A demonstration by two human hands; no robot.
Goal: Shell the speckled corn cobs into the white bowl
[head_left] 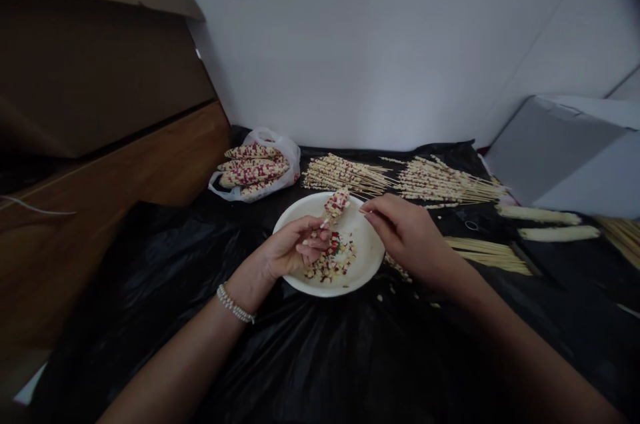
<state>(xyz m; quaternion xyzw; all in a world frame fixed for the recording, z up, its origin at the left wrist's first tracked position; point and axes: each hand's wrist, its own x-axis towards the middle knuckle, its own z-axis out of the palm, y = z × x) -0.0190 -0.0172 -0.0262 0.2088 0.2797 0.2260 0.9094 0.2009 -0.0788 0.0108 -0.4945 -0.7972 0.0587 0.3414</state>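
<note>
My left hand (295,252) hovers over a white plate (367,257) with its fingers curled around a piece of red-and-white corn cob (337,203). My right hand (407,232) is closed in a pinch on a thin wooden skewer (356,209) whose tip meets the cob piece. Loose red and white kernels (334,263) lie heaped in the plate under my left fingers. A beaded bracelet (234,305) circles my left wrist.
A plastic bag of red-and-white corn cobs (254,169) lies at the back left. Two piles of kernel-threaded skewers (400,177) lie behind the plate, bare skewers (485,254) and stripped cobs (540,215) to the right. Black plastic sheet (310,357) covers the table; a grey box (565,151) stands right.
</note>
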